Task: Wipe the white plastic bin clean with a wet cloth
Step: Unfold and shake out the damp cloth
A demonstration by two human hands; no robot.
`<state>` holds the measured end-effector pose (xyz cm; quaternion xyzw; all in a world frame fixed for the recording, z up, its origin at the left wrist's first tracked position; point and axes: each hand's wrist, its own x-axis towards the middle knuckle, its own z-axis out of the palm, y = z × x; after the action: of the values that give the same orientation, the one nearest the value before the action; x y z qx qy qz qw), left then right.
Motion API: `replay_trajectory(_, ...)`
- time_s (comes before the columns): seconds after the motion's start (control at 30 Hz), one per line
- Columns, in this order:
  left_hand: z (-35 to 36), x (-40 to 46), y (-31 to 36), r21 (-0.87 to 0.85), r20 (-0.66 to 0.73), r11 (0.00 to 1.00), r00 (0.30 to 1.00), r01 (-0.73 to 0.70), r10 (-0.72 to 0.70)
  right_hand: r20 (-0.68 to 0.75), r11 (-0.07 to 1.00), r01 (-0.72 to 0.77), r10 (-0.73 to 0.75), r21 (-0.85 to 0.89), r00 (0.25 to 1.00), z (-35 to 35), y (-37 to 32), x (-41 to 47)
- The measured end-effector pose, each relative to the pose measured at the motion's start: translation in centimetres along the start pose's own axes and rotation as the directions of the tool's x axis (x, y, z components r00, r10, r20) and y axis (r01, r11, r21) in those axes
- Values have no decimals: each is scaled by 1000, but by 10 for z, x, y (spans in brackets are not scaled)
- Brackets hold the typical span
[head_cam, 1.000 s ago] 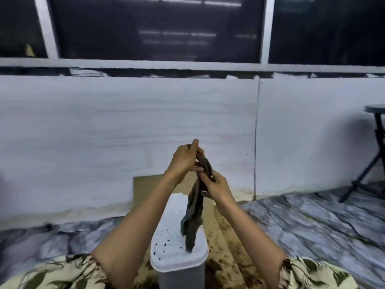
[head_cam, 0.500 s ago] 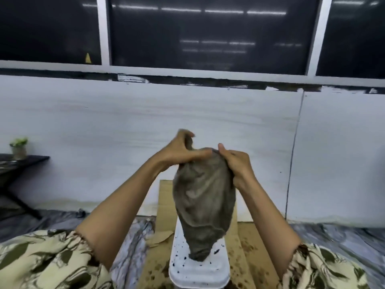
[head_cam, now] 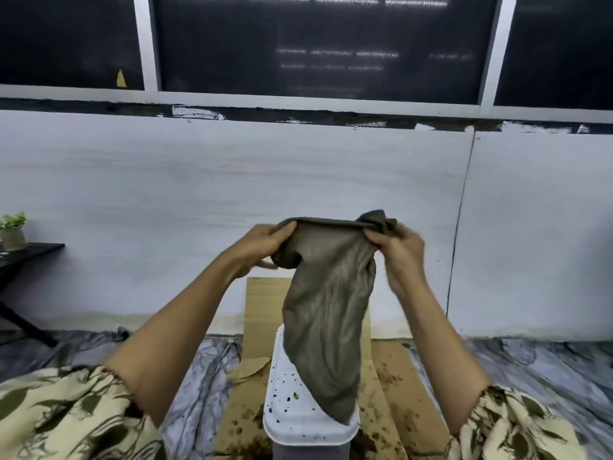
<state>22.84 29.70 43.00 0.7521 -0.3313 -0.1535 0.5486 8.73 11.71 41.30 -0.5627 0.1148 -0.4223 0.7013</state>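
Left hand [head_cam: 265, 249] and right hand [head_cam: 396, 249] each gripping cloth [head_cam: 328, 313] — stretched, hanging over speckled white bin [head_cam: 298, 413]

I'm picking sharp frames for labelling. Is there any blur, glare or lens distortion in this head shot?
Head view: the right hand is smeared by motion, the left hand is crisper; the cloth and the speckled white bin read clearly. The dark window panes carry streaky reflections of ceiling lights. Wide-angle bending shows at the edges, where the window frame bars lean.
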Motion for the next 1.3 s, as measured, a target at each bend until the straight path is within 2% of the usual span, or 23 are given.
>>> replay_trajectory(0.03, 6, -2, -4, 45, 33, 997, 997, 67, -69, -26, 991, -129, 128, -29, 991, 2, 20, -6)
replay_trajectory(0.07, 12, -3, -9, 88, 59, 988, 990, 123, -129, 16, 932, -351, 354, -89, 935, 2, 42, -15)
replay_trajectory(0.13, 22, -2, -20, 108, 39, 979, 983, 174, -179, 109, 709, -684, 704, -174, 702, -1, 76, -35)
replay_trajectory(0.17, 23, -1, -23, 86, 5, 978, 981, 191, -192, 136, 634, -753, 773, -174, 619, -2, 83, -40)
replay_trajectory(0.2, 19, 2, -25, 34, -30, 977, 977, 210, -209, 160, 612, -776, 790, -153, 592, -7, 84, -39)
replay_trajectory(0.27, 7, 7, -29, -175, -39, 958, 971, 228, -238, 229, 673, -734, 731, -88, 643, -16, 73, -27)
replay_trajectory(0.33, -7, 8, -37, -417, 40, 887, 979, 198, -200, 316, 747, -659, 607, 84, 729, -27, 56, -15)
replay_trajectory(0.37, -12, 8, -44, -516, 91, 834, 981, 195, -173, 335, 776, -620, 558, 113, 759, -31, 50, -11)
replay_trajectory(0.4, -15, 7, -50, -556, 142, 802, 976, 217, -165, 324, 810, -583, 538, 56, 778, -37, 48, -9)
replay_trajectory(0.43, -14, 6, -57, -515, 182, 819, 966, 255, -186, 254, 844, -531, 533, -81, 807, -42, 50, -9)
replay_trajectory(0.5, -8, -2, -65, -222, 161, 936, 957, 272, -240, 21, 851, -390, 423, -351, 906, -47, 54, -11)
replay_trajectory(0.57, -3, -3, -69, 83, -39, 974, 978, 209, -207, -128, 858, -331, 306, -393, 943, -51, 57, -11)
replay_trajectory(0.6, -3, -1, -69, 133, -127, 974, 978, 183, -166, -160, 877, -340, 302, -339, 940, -52, 58, -10)
replay_trajectory(0.67, -5, 0, -64, 98, -192, 984, 973, 148, -127, -172, 898, -406, 379, -169, 909, -59, 55, -8)
replay_trajectory(0.73, -7, -1, -57, 167, -199, 974, 973, 153, -119, -118, 890, -457, 453, -4, 884, -65, 51, -4)
replay_trajectory(0.77, -9, 0, -56, 218, -205, 961, 971, 169, -124, -102, 890, -457, 455, 10, 884, -66, 51, -3)
replay_trajectory(0.8, -10, 2, -57, 250, -224, 950, 965, 189, -133, -106, 896, -443, 437, -31, 893, -67, 52, -2)
replay_trajectory(0.87, -14, 5, -62, 240, -268, 942, 949, 233, -167, -145, 877, -375, 347, -301, 927, -68, 57, -3)
replay_trajectory(0.97, -17, 5, -65, 176, -292, 957, 941, 231, -174, -101, 702, -145, 104, -697, 989, -66, 65, -13)
replay_trajectory(1.07, -16, 1, -70, 207, -345, 953, 928, 221, -140, -37, 599, -13, -27, -800, 999, -67, 74, -17)
replay_trajectory(1.17, -14, -3, -72, 259, -442, 946, 895, 194, -63, -117, 693, -116, 46, -712, 992, -68, 71, -12)
replay_trajectory(1.23, -17, -2, -69, 285, -485, 942, 874, 178, -19, -205, 827, -297, 224, -477, 953, -69, 64, -7)
replay_trajectory(1.3, -22, -2, -63, 270, -440, 946, 897, 182, -47, -170, 887, -405, 374, -222, 912, -72, 53, -2)
